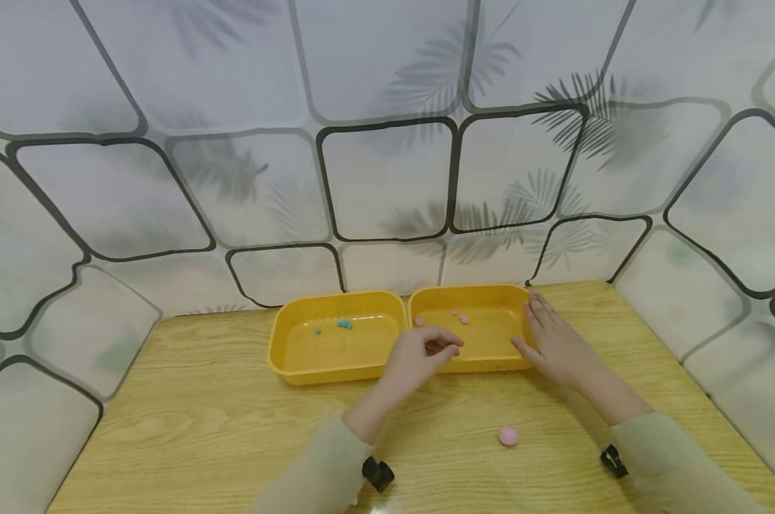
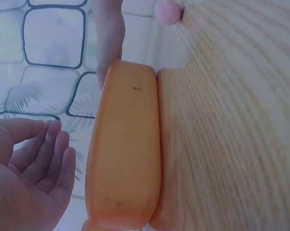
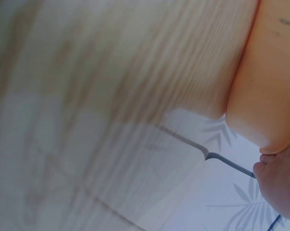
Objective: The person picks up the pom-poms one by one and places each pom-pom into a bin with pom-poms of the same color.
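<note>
Right tray (image 1: 484,296), long axis sideways: left hand (image 1: 419,355) loosely curled, empty, over its front rim; right hand (image 1: 551,339) flat against its right wall.

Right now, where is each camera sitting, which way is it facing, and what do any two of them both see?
Head: looks forward and down at the table, two yellow trays, the left hand and right hand, both sleeves.
Left wrist: low beside the right tray; shows the left hand's palm and the pink ball.
Right wrist: low over the table, catches the tray's corner and a bit of the right hand.
Head and left wrist views share the pink ball.
</note>
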A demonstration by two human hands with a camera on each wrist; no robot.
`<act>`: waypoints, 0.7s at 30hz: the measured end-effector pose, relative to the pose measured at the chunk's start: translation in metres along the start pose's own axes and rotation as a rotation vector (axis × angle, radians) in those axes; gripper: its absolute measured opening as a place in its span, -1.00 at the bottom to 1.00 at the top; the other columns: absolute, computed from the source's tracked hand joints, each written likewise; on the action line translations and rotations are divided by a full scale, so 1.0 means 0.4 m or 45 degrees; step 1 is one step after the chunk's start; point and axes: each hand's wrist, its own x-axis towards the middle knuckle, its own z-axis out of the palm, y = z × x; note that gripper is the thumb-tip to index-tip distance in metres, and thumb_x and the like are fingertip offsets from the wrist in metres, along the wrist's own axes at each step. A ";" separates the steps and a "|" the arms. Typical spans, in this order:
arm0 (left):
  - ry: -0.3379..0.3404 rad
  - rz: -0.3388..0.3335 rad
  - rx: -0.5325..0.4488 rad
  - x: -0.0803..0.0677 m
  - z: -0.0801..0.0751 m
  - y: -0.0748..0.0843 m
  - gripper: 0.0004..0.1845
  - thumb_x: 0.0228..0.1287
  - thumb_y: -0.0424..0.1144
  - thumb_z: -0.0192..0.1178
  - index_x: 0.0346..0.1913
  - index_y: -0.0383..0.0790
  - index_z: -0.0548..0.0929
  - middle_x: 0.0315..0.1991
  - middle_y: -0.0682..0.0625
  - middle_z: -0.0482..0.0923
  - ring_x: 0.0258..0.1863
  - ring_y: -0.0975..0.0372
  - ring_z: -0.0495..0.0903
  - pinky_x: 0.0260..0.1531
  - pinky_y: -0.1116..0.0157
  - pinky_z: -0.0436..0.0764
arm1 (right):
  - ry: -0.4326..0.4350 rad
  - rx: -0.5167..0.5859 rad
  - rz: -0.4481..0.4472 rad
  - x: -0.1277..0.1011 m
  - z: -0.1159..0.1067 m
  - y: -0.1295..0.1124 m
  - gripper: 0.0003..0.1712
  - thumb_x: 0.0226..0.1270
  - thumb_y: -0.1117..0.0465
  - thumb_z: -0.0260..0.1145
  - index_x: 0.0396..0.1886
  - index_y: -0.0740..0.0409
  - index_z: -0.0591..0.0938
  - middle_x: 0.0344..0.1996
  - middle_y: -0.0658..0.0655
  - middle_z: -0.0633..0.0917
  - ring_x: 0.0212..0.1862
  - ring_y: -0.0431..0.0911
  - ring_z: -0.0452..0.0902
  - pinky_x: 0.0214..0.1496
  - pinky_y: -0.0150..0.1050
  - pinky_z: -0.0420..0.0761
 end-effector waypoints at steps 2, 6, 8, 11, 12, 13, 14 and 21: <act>-0.015 0.009 -0.008 -0.007 0.005 0.003 -0.87 0.48 -0.34 0.34 -0.07 -0.25 0.86 -0.19 -0.10 0.87 -0.32 0.21 0.76 -0.32 0.50 0.65 | 0.010 -0.001 -0.002 0.000 0.000 -0.001 0.01 0.72 -0.18 0.04 0.60 0.66 0.05 0.66 0.59 -0.07 0.69 0.46 -0.14 0.71 0.33 0.05; -0.044 0.017 -0.031 -0.021 0.016 0.011 -0.87 0.47 -0.33 0.34 -0.08 -0.27 0.86 -0.16 -0.11 0.86 -0.31 0.22 0.76 -0.29 0.52 0.66 | 0.023 -0.003 -0.002 0.000 -0.001 -0.004 0.00 0.72 -0.17 0.05 0.59 0.68 0.06 0.64 0.62 -0.04 0.68 0.47 -0.12 0.69 0.34 0.09; -0.063 0.022 -0.049 -0.028 0.023 0.014 -0.87 0.47 -0.35 0.34 -0.08 -0.28 0.86 -0.14 -0.13 0.86 -0.30 0.21 0.76 -0.27 0.52 0.66 | 0.016 -0.001 0.003 0.000 -0.002 -0.004 0.00 0.72 -0.16 0.05 0.59 0.68 0.06 0.65 0.61 -0.05 0.68 0.47 -0.13 0.69 0.34 0.09; -0.093 0.024 -0.066 -0.038 0.033 0.019 -0.86 0.48 -0.36 0.33 -0.07 -0.29 0.85 -0.12 -0.14 0.86 -0.27 0.21 0.76 -0.25 0.53 0.66 | 0.007 -0.003 0.006 0.001 -0.002 -0.004 0.00 0.72 -0.17 0.04 0.59 0.67 0.06 0.65 0.61 -0.06 0.68 0.47 -0.13 0.69 0.35 0.09; -0.105 0.022 -0.073 -0.041 0.038 0.018 -0.86 0.48 -0.36 0.33 -0.06 -0.30 0.85 -0.12 -0.15 0.86 -0.27 0.23 0.76 -0.25 0.53 0.66 | 0.002 0.000 0.008 0.001 -0.002 -0.004 0.01 0.72 -0.18 0.04 0.59 0.67 0.05 0.65 0.61 -0.06 0.69 0.47 -0.14 0.69 0.35 0.08; -0.118 0.019 -0.078 -0.043 0.043 0.018 -0.86 0.48 -0.36 0.33 -0.06 -0.30 0.85 -0.12 -0.15 0.86 -0.28 0.27 0.75 -0.25 0.54 0.66 | -0.001 0.002 0.010 0.001 -0.003 -0.004 0.01 0.72 -0.18 0.04 0.59 0.67 0.05 0.65 0.60 -0.07 0.69 0.46 -0.15 0.69 0.35 0.08; -0.128 0.012 -0.080 -0.045 0.047 0.017 -0.86 0.48 -0.36 0.33 -0.06 -0.30 0.85 -0.13 -0.14 0.86 -0.29 0.32 0.74 -0.25 0.55 0.66 | -0.001 0.001 0.010 0.001 -0.003 -0.005 0.01 0.72 -0.18 0.04 0.59 0.67 0.05 0.65 0.60 -0.06 0.69 0.46 -0.15 0.69 0.35 0.08; -0.219 -0.031 -0.087 -0.053 0.082 0.013 -0.88 0.47 -0.33 0.35 -0.09 -0.25 0.86 -0.20 -0.08 0.86 -0.35 0.56 0.61 -0.25 0.58 0.64 | -0.007 0.017 0.015 0.001 -0.007 -0.007 0.01 0.72 -0.17 0.05 0.60 0.66 0.05 0.66 0.59 -0.07 0.69 0.46 -0.16 0.69 0.35 0.07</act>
